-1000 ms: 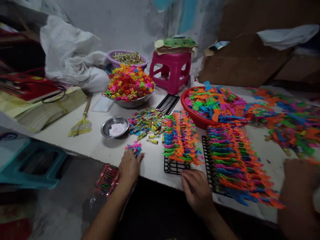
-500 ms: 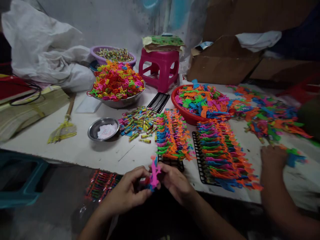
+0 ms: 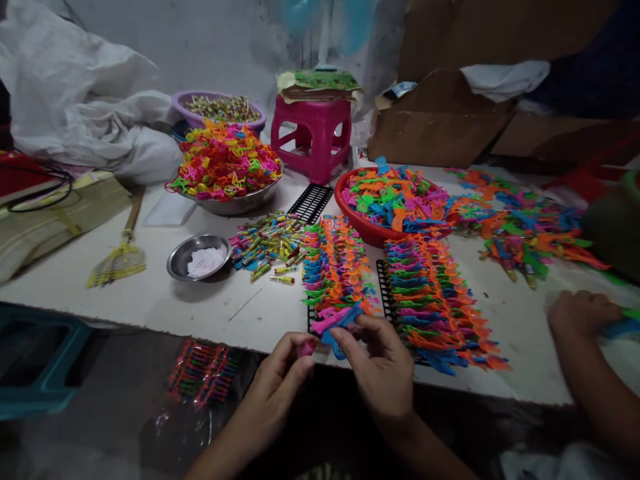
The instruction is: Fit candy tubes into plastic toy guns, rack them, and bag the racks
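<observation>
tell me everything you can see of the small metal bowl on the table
The small metal bowl is round, shallow and silvery grey, with a smooth, shiny look and a thin rim. It stands upright on the white table, towards the near edge, to the left of the heap of small colourful tubes. White slips that look like paper lie inside, with faint marks too small to read. Only the table and the slips are seen touching it.
</observation>
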### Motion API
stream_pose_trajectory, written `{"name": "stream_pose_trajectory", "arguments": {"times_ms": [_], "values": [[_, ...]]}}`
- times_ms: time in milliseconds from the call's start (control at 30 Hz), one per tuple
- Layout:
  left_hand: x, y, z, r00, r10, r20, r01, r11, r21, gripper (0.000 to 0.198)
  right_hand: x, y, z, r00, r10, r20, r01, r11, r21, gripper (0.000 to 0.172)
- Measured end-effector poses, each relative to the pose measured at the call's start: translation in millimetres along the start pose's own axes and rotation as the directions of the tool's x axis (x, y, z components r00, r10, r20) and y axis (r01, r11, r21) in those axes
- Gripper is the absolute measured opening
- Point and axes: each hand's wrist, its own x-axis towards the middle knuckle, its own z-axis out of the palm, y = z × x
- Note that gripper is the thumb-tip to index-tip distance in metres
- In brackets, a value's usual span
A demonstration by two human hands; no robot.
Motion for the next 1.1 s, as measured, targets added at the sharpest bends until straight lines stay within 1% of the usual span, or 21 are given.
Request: {"name": "stream_pose_trajectory", "arguments": {"times_ms": [67, 167, 300, 367, 467, 567, 667, 733, 833, 867, 933, 967, 1000, 1033, 1100], "values": [[1.9, -1.0, 5.2, 1.0, 0.006, 0.007, -0.006, 1.0, -0.027, 0.024, -0.5, 2.2, 1.1, 1.0, -0.002, 0.014, 0.002, 1.0, 0.003, 0.012], [4.1, -1.9, 10.8, 0.999, -0.029, 0.03, 0.031, 0.997, -0.074, 0.026, -1.1, 1.6, 1.8, 0.999, -0.011, 0.039, 0.01, 0.999, 0.031, 0.011], [4.4, 0.2, 12.2, 0.999, -0.026, 0.021, 0.027, 0.999, -0.044, 0.024, -1.8, -0.4, 1.7, 0.998, -0.054, 0.037, 0.052, 0.998, 0.044, 0.009], [4.3, 2.8, 11.6, 0.999, -0.019, 0.028, 0.019, 1.0, -0.014, 0.025, -3.2, 0.8, 2.0, 0.996, -0.086, 0.026, 0.085, 0.995, 0.045, 0.01], [4.1, 6.2, 12.6, 0.996, -0.026, 0.081, 0.027, 1.0, -0.015, 0.029, -6.8, 3.4, 2.8, 0.991, -0.131, -0.023, 0.132, 0.99, 0.044, 0.014], [3.0, 5.8, 19.0, 0.996, -0.011, 0.087, 0.01, 1.0, 0.014, 0.029, -9.7, 3.2, 3.6, 0.978, -0.196, -0.068, 0.195, 0.981, -0.011, 0.018], [1.2, 1.7, 29.6, 0.999, 0.041, 0.036, -0.044, 0.997, 0.065, 0.027, -8.3, -1.5, 5.0, 0.958, -0.278, -0.066, 0.271, 0.957, -0.105, 0.022], [1.1, -1.2, 34.2, 0.999, 0.051, 0.005, -0.051, 0.997, 0.056, 0.026, -4.3, -5.4, 5.3, 0.946, -0.322, -0.034, 0.314, 0.938, -0.147, 0.023], [4.6, -2.2, 30.2, 0.999, -0.031, -0.01, 0.03, 0.997, -0.073, 0.026, 2.1, -9.0, 1.2, 0.935, -0.35, 0.063, 0.355, 0.915, -0.193, 0.025], [6.6, -1.4, 26.1, 0.997, -0.064, -0.04, 0.058, 0.989, -0.138, 0.025, 3.1, -9.3, -1.7, 0.921, -0.378, 0.095, 0.39, 0.896, -0.214, 0.029], [10.4, 1.6, 17.5, 0.982, -0.105, -0.159, 0.064, 0.967, -0.245, 0.024, 1.7, -8.2, -8.9, 0.863, -0.495, 0.1, 0.502, 0.824, -0.264, 0.037], [11.9, 3.4, 14.6, 0.97, -0.104, -0.221, 0.044, 0.964, -0.264, 0.024, -0.6, -6.8, -12.5, 0.831, -0.547, 0.099, 0.551, 0.788, -0.276, 0.039], [13.0, 5.1, 13.5, 0.961, -0.089, -0.262, 0.019, 0.966, -0.259, 0.024, -3.7, -4.6, -15.6, 0.812, -0.572, 0.115, 0.579, 0.767, -0.278, 0.037], [13.5, 6.4, 14.7, 0.961, -0.054, -0.271, -0.014, 0.97, -0.242, 0.023, -7.3, -1.7, -17.9, 0.814, -0.562, 0.148, 0.579, 0.767, -0.275, 0.032], [13.5, 7.6, 22.9, 0.978, 0.049, -0.203, -0.094, 0.972, -0.216, 0.019, -14.0, 5.6, -20.7, 0.848, -0.462, 0.26, 0.523, 0.807, -0.273, 0.018]]}}
